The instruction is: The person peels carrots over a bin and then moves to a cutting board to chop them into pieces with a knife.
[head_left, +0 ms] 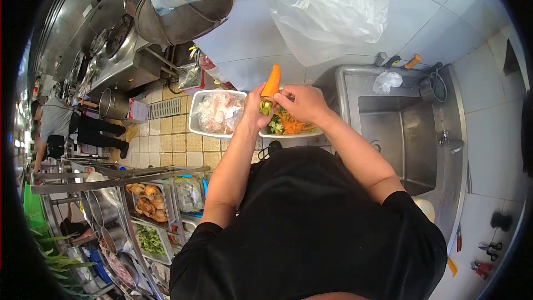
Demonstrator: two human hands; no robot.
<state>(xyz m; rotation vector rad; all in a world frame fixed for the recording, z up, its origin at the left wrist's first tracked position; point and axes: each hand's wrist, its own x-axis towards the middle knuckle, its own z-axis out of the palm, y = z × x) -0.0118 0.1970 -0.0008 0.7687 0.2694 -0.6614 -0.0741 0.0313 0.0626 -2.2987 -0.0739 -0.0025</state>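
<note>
An orange carrot point(271, 82) points upward, away from me, its green stem end low in my left hand point(255, 108). That hand is closed around the carrot's lower part. My right hand point(304, 103) is closed, with its fingertips close against the carrot's side. A small dark strip shows by those fingertips, too small to name. Below both hands is a white tub point(297, 135) holding orange carrot peelings point(294, 125) and green trimmings point(275, 124). Beside it on the left stands another white tub point(194, 112) with pale, plastic-wrapped contents.
A steel sink point(388, 133) is at my right, with a small pot point(433, 86) at its far corner. Clear plastic bags point(333, 11) hang ahead. A metal rack point(122, 180) with food trays stands at left; a person point(61, 119) stands beyond it.
</note>
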